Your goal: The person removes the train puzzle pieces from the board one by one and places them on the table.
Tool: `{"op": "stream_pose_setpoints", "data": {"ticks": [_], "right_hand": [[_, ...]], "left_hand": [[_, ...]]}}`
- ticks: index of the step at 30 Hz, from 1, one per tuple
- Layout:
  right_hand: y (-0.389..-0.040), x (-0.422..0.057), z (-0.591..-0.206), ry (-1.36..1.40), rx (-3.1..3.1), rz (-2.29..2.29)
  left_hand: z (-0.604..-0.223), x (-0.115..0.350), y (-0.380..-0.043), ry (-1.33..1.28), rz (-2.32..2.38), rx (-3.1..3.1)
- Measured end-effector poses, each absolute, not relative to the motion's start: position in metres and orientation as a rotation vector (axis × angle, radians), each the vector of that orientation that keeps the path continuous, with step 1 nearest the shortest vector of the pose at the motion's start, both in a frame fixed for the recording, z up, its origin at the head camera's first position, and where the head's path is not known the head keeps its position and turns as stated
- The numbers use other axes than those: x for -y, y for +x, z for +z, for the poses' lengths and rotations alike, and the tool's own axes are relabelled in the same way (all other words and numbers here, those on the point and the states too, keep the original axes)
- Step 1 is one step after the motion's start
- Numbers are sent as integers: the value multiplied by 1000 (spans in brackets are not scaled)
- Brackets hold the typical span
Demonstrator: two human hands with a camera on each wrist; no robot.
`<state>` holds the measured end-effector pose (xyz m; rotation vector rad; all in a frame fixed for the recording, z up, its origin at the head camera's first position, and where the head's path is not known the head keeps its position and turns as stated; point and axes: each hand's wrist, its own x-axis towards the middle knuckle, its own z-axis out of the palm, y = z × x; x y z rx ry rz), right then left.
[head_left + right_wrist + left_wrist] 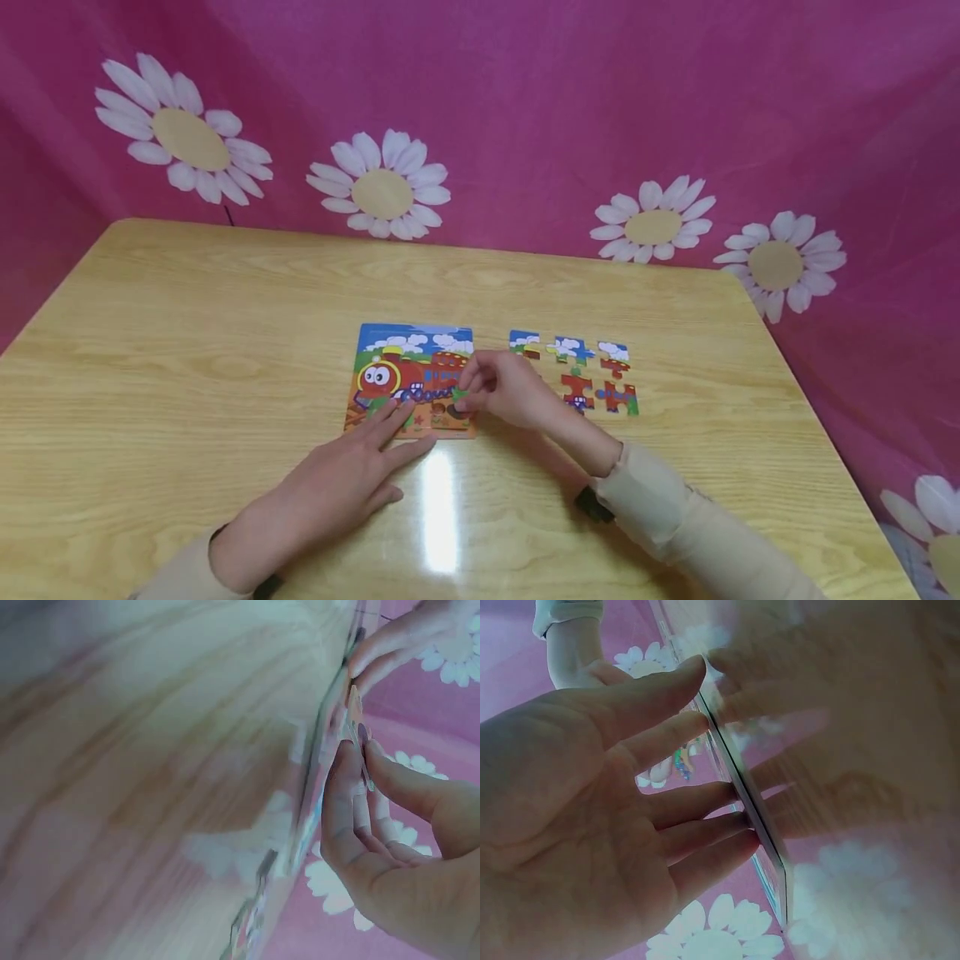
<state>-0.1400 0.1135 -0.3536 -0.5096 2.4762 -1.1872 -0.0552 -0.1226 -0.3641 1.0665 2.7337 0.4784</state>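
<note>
A puzzle board [416,327] printed with a smiling red train lies flat on the table. Thumb and fingers of my right hand [513,392] pinch a puzzle piece [355,709] at the board's right side, where it appears tilted over the lower right part. My fingers hide some of it in the head view. On the board's lower edge rest the spread, mostly straight fingers of my left hand [345,479]. The left wrist view shows these fingertips [735,793] touching the board, with the palm [577,802] facing the camera.
Several loose puzzle pieces [572,348] lie right of the board in rough rows, one partly behind my right hand. The wooden table [225,333] extends around them. A pink cloth [517,108] with large white daisies hangs behind its far edge.
</note>
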Motion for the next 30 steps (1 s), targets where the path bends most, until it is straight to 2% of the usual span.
{"op": "stream_pose_setpoints", "data": {"ticks": [6,10,20,30], "right_hand": [[-134,-141,-347,-447,-2466,-1286],[-126,-179,-344,-433,-2515,-1275],[-88,-266,-352,-181,-2536,-1263],[-78,-296,-361,-197,-2659,-1133]], "left_hand": [[-365,123,-55,1096,488,-2759],[-365,124,-55,1111,478,-2763],[-365,124,-54,1095,478,-2749],[-366,123,-53,1022,542,-2741]]}}
